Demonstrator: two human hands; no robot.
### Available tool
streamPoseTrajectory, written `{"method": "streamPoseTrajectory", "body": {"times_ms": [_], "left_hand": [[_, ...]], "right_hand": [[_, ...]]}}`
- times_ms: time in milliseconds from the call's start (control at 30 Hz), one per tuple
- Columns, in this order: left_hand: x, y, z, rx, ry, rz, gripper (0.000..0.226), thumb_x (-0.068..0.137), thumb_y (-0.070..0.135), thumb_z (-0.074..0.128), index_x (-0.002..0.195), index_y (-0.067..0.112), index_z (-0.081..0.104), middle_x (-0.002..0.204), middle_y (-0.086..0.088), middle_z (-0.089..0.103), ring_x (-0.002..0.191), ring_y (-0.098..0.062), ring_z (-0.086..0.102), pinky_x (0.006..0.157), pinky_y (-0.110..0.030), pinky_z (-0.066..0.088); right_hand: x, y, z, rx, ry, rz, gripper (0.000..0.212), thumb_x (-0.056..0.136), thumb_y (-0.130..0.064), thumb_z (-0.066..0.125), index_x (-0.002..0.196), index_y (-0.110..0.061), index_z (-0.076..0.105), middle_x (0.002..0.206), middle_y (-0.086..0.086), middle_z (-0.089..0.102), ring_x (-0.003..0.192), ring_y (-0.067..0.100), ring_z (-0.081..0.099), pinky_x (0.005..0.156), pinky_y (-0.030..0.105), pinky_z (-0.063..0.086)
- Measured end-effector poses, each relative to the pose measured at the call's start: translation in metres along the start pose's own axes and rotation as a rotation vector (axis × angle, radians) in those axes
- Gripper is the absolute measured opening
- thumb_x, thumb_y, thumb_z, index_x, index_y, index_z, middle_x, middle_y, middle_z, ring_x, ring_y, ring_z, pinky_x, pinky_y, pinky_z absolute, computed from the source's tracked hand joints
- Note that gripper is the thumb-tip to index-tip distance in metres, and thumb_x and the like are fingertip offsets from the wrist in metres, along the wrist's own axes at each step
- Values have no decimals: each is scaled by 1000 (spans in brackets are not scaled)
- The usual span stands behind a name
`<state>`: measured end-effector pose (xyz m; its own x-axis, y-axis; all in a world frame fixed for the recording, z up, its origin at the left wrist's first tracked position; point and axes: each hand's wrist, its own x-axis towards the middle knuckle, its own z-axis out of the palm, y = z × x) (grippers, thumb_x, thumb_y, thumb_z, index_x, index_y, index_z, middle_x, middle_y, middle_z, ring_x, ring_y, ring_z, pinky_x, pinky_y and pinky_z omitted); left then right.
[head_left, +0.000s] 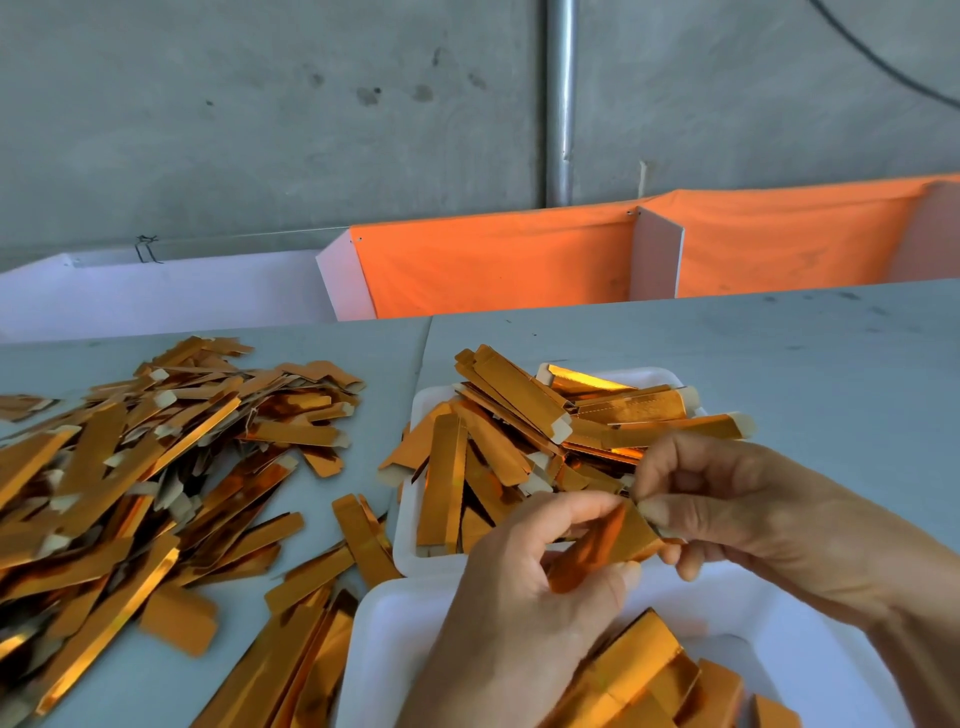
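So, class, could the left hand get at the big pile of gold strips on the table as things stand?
Probably yes, once freed: the left hand holds a gold strip that the right hand pinches too. Nothing stands between it and the pile.

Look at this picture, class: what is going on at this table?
A person is working one gold card strip with both bare hands. The left hand holds it from below, while the right hand pinches its upper end. The strip is held above where the far tray meets the near tray; both white trays hold more gold strips. A big loose pile of them lies on the grey table to the left.
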<state>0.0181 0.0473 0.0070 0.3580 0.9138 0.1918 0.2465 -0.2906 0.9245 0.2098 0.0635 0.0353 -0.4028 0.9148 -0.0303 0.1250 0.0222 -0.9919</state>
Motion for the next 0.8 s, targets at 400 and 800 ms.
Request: {"method": "streamPoseTrajectory", "body": {"times_ms": [400,800], "left_hand": [[0,-2,-4,-121,-34,0,38,71,38,67,103,57,61,106,22,66,109,5,55,77,-4,44],[0,-5,-2,-41,-27,19,39,71,41,67,106,55,59,106,21,64,107,-1,58,86,-17,48]], "right_hand": [[-3,3,-6,129,-82,-91,31,70,-34,81,86,-10,70,77,6,64,68,19,63,61,24,53],[-4,-1,-2,-61,-23,-110,21,70,-27,79,79,-13,66,68,9,64,61,18,62,59,23,51]]}}
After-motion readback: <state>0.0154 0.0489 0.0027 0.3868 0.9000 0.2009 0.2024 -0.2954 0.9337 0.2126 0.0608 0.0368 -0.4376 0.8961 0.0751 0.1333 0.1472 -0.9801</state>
